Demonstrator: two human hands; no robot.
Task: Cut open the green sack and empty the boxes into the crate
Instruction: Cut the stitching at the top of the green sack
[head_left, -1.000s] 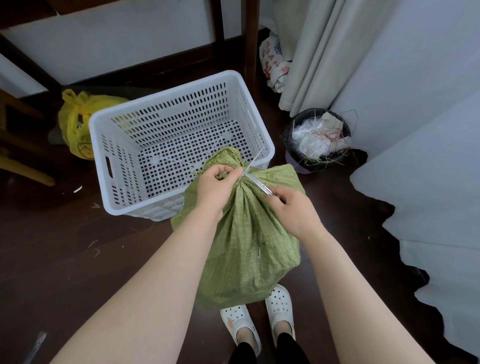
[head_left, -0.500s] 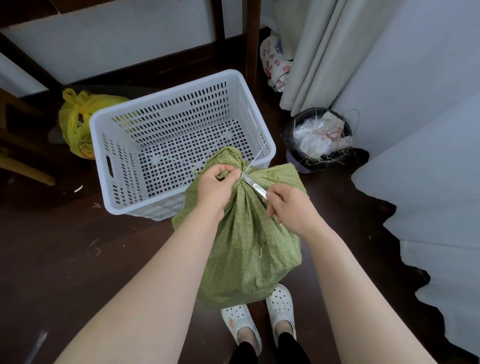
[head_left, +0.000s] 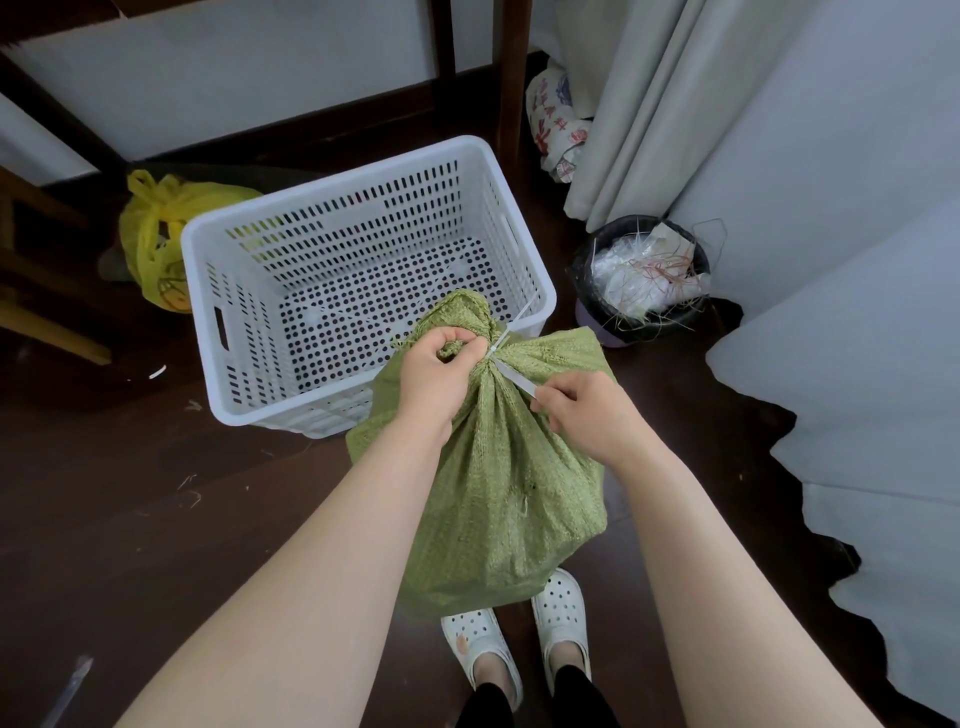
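Observation:
A full green woven sack (head_left: 498, 493) stands on the dark floor in front of my feet, its neck bunched and bound with a white tie. My left hand (head_left: 436, 371) grips the gathered neck just above the tie. My right hand (head_left: 587, 410) holds a thin metal blade (head_left: 514, 378), its tip at the tie on the sack's neck. The boxes are hidden inside the sack. A white perforated plastic crate (head_left: 363, 291) stands right behind the sack, nothing inside it.
A black bin (head_left: 641, 280) stuffed with plastic and string stands right of the crate. A yellow plastic bag (head_left: 156, 244) lies to the crate's left. Grey curtains (head_left: 675, 104) and pale sheeting (head_left: 857, 364) hang at the right; dark wooden furniture legs rise behind.
My right hand has slid the blade a little toward the tie and shifted its grip. My left hand stays clenched on the sack's neck. The sack remains tied.

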